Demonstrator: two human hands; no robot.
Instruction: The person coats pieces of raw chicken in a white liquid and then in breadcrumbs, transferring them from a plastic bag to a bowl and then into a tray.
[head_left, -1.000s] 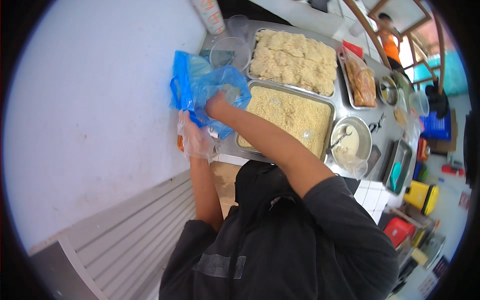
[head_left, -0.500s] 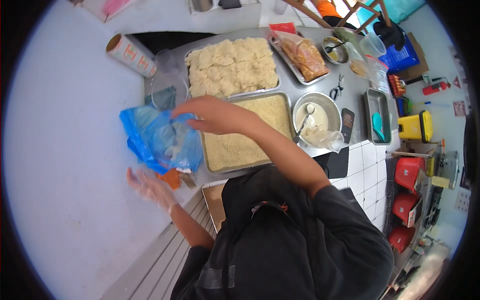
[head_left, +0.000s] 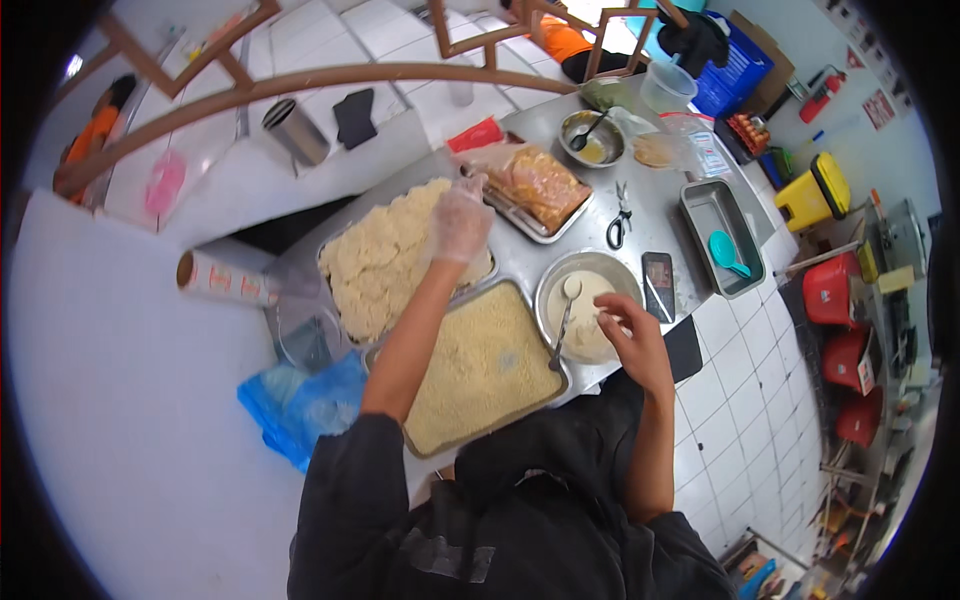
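My left hand (head_left: 462, 222), in a clear plastic glove, reaches over the breaded tray's far right corner. Its bunched fingers are at the left edge of a clear plastic bag (head_left: 500, 158) around raw marinated meat (head_left: 545, 188) on a metal tray, and appear to pinch it. My bare right hand (head_left: 636, 342) hovers at the right rim of a steel bowl (head_left: 548, 290) of pale batter, fingers curved and apart, holding nothing visible. A spoon (head_left: 565, 325) rests in that bowl. Under my left forearm lie a tray of crumbs (head_left: 480, 370) and a tray heaped with coated pieces (head_left: 385, 260).
A blue plastic bag (head_left: 300, 400), a clear tub (head_left: 305, 335) and a film roll (head_left: 225, 278) are at left. Scissors (head_left: 620, 215), a phone (head_left: 658, 285), a small bowl (head_left: 592, 138) and a loaf pan (head_left: 722, 235) with a turquoise scoop (head_left: 728, 252) lie at right.
My left hand has gone from beside the blue bag to the meat bag. My right hand has left the blue bag for the batter bowl. The view has turned.
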